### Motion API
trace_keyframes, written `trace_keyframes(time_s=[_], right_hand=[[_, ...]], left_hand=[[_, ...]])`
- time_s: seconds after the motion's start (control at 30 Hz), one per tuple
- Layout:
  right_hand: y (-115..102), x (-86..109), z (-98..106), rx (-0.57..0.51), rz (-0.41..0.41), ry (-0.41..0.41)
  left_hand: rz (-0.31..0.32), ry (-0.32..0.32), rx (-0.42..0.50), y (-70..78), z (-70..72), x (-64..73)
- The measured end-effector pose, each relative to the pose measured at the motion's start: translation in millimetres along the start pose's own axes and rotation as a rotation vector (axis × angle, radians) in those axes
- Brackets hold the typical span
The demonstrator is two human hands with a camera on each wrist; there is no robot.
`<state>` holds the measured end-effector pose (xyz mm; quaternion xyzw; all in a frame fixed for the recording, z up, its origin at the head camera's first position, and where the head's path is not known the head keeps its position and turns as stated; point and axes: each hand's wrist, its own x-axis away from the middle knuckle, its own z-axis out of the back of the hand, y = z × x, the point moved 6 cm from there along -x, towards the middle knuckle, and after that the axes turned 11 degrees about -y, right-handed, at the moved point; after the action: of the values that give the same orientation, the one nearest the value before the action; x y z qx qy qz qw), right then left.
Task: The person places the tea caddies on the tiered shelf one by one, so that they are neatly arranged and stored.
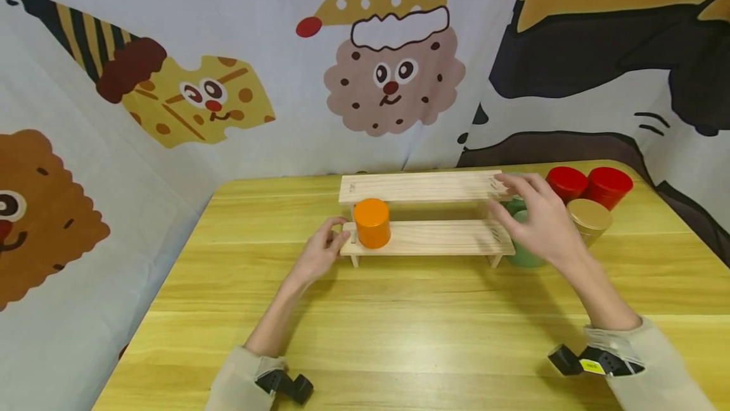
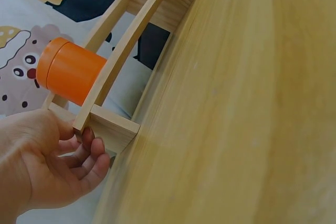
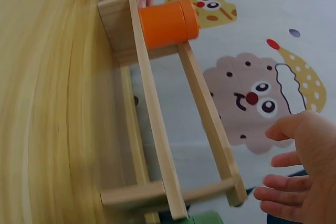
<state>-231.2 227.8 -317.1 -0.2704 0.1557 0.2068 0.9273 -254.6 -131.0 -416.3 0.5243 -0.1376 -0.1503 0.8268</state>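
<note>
A two-tier wooden rack stands on the table, its rear board higher than the front one. On the left end of the front board sits an orange lidded canister. My left hand pinches that board's left end between thumb and fingers, as the left wrist view shows. Off the rack's right end, my right hand is raised with fingers spread, holding nothing; the right wrist view shows a gap between it and the boards. Partly hidden behind this hand are green canisters.
Two red canisters and a gold-lidded canister stand at the back right of the table. Behind the table hangs a curtain printed with cartoon figures.
</note>
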Motion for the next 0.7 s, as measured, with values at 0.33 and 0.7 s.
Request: trace_keyframes(time_s=[0.33, 0.7], right_hand=[[29.0, 16.7, 25.1, 0.017, -0.094, 0.036], [61.2, 35.9, 43.2, 0.014, -0.2, 0.019]], left_hand=[[-0.011, -0.005, 0.008, -1.0, 0.5, -2.3], [0.003, -0.004, 0.016, -2.8, 0.0, -2.7]])
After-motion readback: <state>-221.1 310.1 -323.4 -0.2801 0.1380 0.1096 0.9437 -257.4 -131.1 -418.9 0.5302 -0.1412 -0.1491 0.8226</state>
